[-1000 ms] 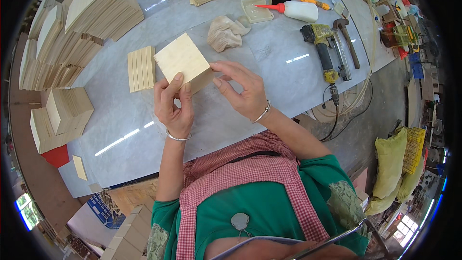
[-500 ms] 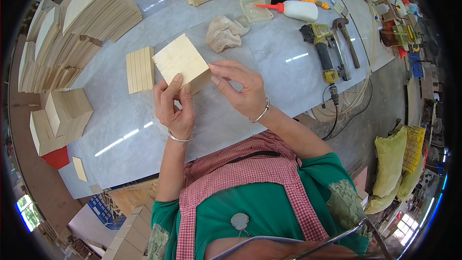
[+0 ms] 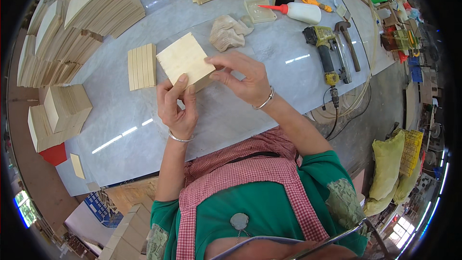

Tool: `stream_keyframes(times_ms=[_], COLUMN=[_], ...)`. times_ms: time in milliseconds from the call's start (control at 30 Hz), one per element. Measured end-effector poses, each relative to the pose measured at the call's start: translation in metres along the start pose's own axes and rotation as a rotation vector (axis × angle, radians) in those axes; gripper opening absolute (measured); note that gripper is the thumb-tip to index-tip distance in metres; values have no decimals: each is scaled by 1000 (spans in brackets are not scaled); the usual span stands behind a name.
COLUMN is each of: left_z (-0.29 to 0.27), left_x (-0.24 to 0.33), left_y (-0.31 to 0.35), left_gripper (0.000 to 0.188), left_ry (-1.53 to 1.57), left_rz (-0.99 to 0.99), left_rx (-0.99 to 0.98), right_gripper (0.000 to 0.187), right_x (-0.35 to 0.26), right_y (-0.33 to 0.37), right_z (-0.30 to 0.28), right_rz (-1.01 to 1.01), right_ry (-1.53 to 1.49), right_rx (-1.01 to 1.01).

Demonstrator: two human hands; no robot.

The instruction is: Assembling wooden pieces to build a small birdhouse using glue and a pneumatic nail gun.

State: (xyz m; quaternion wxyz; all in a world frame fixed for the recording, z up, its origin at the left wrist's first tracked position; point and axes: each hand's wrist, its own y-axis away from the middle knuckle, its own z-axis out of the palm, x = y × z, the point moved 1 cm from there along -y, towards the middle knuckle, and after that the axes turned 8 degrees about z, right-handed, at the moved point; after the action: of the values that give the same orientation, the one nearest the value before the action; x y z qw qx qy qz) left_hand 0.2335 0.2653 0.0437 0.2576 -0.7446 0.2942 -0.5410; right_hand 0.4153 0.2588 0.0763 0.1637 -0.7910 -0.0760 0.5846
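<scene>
In front of me is a small pale wooden box, tilted, with its square top panel facing up and part of one side showing below. My left hand grips its near edge, thumb on the top panel and fingers curled beneath. At the right corner, my right hand pinches the edge, index finger on top and thumb against the side. The box's underside is hidden. Left of it lies a row of narrow wooden strips, side by side on the grey-white table. A crumpled cloth rests just beyond the box.
Stacked wooden panels fill the far left, with more panels nearer. A glue bottle with a red nozzle leans on a shallow tray. A nail gun, its hose attached, and a hammer lie at right.
My right hand has shifted slightly left, its index finger now over the top panel's corner. The box has turned slightly in my left hand. The whole view has shifted a little.
</scene>
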Motion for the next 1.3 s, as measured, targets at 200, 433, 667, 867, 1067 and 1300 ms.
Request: stream_keyframes(times_ms=[200, 433, 667, 867, 1067, 1300], left_z=[4, 3, 4, 2, -1, 5], left_x=[-2, -2, -1, 3, 2, 0], left_y=[-4, -2, -2, -1, -4, -7], left_gripper=[29, 30, 30, 24, 26, 31], left_ry=[-16, -15, -4, 0, -27, 10], left_rz=[47, 53, 46, 5, 37, 55], left_rx=[85, 76, 84, 18, 22, 129], right_gripper=[25, 26, 27, 36, 73, 78], right_x=[13, 11, 4, 21, 61, 73], right_y=[-11, -8, -8, 21, 79, 43], right_z=[-1, 1, -16, -138, -223, -224], right_rz=[-146, -165, -124, 162, 658, 970], right_ry=[24, 34, 109, 751, 1277, 1257], right_rx=[-77, -23, -88, 174, 142, 65])
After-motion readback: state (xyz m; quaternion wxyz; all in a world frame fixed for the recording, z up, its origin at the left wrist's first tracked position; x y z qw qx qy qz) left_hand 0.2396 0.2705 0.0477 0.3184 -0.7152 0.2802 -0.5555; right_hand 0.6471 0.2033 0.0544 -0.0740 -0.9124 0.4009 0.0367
